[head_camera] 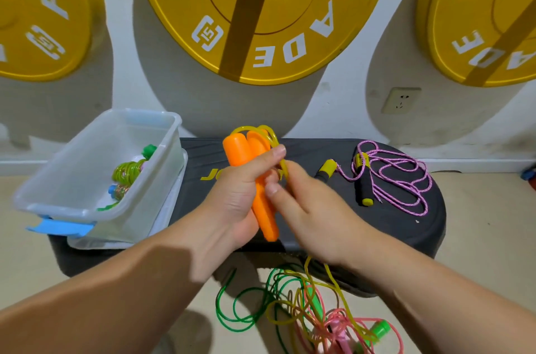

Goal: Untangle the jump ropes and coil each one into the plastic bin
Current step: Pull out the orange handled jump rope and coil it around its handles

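My left hand point(237, 197) grips two orange jump-rope handles point(262, 208) together above the black step platform point(406, 226). Their yellow cord point(282, 166) loops over the handle tops and passes between the fingers of my right hand point(316, 211), which pinches it. The cord trails down to a tangle of green, yellow and pink ropes point(307, 313) on the floor, with a green handle point(380, 329) in it. A clear plastic bin point(72, 179) at the left holds a coiled green rope point(129, 172). A pink-cord rope point(406, 177) with black and yellow handles lies on the platform's right.
Yellow weight plates point(261, 14) hang on the white wall behind. A wall socket point(401, 100) sits at the right. The bin rests on a lid with a blue latch point(62, 227) at its near end. Beige floor surrounds the platform.
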